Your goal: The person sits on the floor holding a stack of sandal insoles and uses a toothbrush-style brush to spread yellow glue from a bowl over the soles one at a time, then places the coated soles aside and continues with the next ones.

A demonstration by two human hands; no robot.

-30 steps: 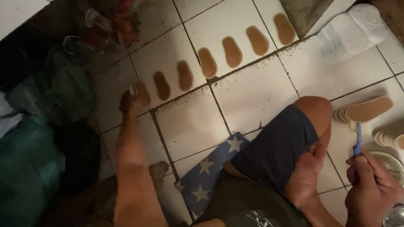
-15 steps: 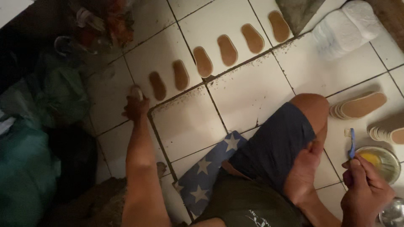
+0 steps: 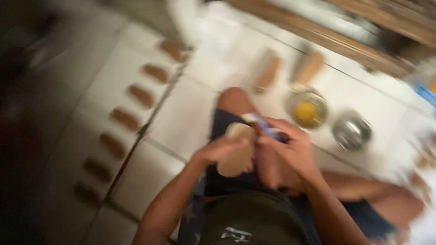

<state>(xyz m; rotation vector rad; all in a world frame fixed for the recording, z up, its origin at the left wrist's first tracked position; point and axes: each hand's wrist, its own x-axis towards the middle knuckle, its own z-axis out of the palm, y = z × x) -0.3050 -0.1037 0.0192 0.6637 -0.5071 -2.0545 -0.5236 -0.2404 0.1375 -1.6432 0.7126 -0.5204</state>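
Above the knee, the left hand (image 3: 218, 152) grips a tan shoe sole (image 3: 236, 152), steadying it; the right hand (image 3: 290, 149) clasps a blue brush (image 3: 265, 129) against it.

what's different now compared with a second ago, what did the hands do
The left hand left the row of brown insoles on the tiled floor, came back over the lap and now holds a tan insole. The right hand moved in against it, blue-handled brush still in its grip. The row on the floor and the bowl of yellow paste stayed put.
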